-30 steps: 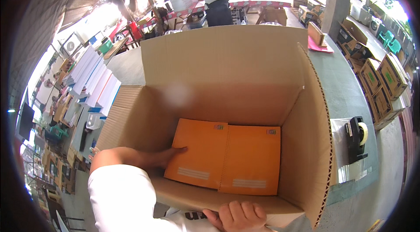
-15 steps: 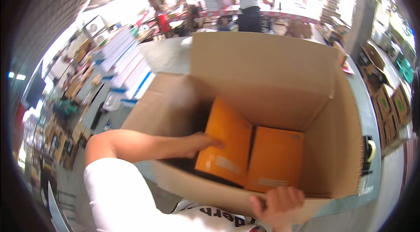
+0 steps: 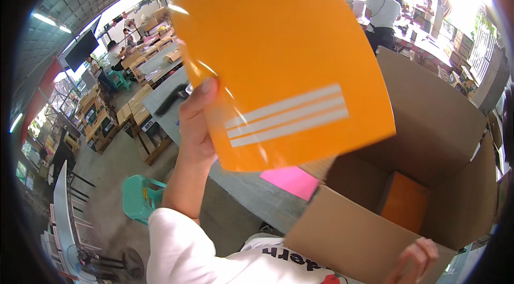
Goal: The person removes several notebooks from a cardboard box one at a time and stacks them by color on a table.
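My left hand [image 3: 197,118] holds up an orange notebook [image 3: 284,64] by its left edge, thumb on the front. The cover is glossy, with white lines near its lower edge. To the right stands an open cardboard box [image 3: 348,236], its far flap raised. Inside lies another orange notebook [image 3: 407,201], partly hidden by the near wall. On the box's near rim is my right hand [image 3: 415,261], fingers curled over the cardboard.
A pink sheet [image 3: 292,181] lies on the grey table [image 3: 257,198] beside the box. A green stool [image 3: 140,198] stands on the floor at left, with stacked cartons [image 3: 96,115] beyond. A person in a white top [image 3: 383,13] stands at a far table.
My left hand has lifted an orange notebook out of the box, up and to the left. The view has swung left, so the box now appears farther right. My right hand stays at the rim.
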The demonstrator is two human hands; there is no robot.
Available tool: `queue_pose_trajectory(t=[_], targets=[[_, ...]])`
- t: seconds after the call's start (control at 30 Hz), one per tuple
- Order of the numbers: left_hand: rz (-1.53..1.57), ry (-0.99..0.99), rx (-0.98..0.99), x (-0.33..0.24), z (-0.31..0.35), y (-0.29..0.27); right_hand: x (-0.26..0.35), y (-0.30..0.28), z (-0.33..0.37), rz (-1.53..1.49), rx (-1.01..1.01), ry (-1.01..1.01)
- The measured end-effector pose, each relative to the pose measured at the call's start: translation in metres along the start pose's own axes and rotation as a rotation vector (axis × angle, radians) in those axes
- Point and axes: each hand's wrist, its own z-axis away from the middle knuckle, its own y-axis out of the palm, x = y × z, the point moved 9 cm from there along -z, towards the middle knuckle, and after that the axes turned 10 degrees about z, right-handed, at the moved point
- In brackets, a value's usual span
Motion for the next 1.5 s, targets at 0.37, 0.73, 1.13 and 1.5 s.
queue_pose_trajectory(t=[0.37, 0.73, 1.13, 1.5], targets=[[-0.185, 0.314, -0.35, -0.193, 0.064, -0.124, 0.268, 0.315, 0.043, -0.84, 0.835, -0.139], [0.02, 0.171, -0.542, -0.206, 0.081, -0.234, 0.408, 0.459, 0.044, -0.791, 0.87, -0.075], [0.03, 0.037, -0.746, -0.008, 0.131, -0.437, 0.259, 0.363, 0.083, -0.647, 0.835, 0.002], [0.053, -0.03, -1.331, 0.052, 0.122, -0.487, 0.245, 0.342, 0.09, -0.682, 0.836, 0.072]])
